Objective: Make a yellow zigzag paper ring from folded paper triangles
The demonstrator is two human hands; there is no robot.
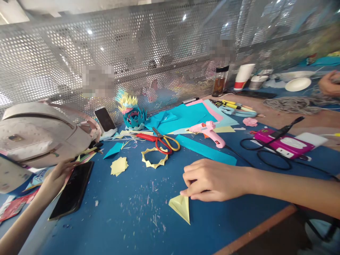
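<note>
My right hand (pixel 209 179) has its fingers curled, thumb and fingertips closed on the top corner of a folded pale yellow paper triangle (pixel 182 208) lying on the table. My left hand (pixel 61 171) reaches past the left edge of a dark-screened phone (pixel 73 191). Its fingers are stretched out over coloured paper strips (pixel 86 157); the fingertips are small and partly hidden. Between the hands lie a stack of yellow paper squares (pixel 119 166), a pointed yellow paper ring (pixel 147 161) and scissors (pixel 170 145) with red and yellow handles.
Farther back are a pink glue gun (pixel 209 132), blue paper sheets (pixel 180 117) and a spiky blue-and-yellow paper piece (pixel 132 113). A backpack (pixel 47 132) stands left. On the right are a magenta power strip (pixel 284 143) with cables and another person's hand (pixel 330 83).
</note>
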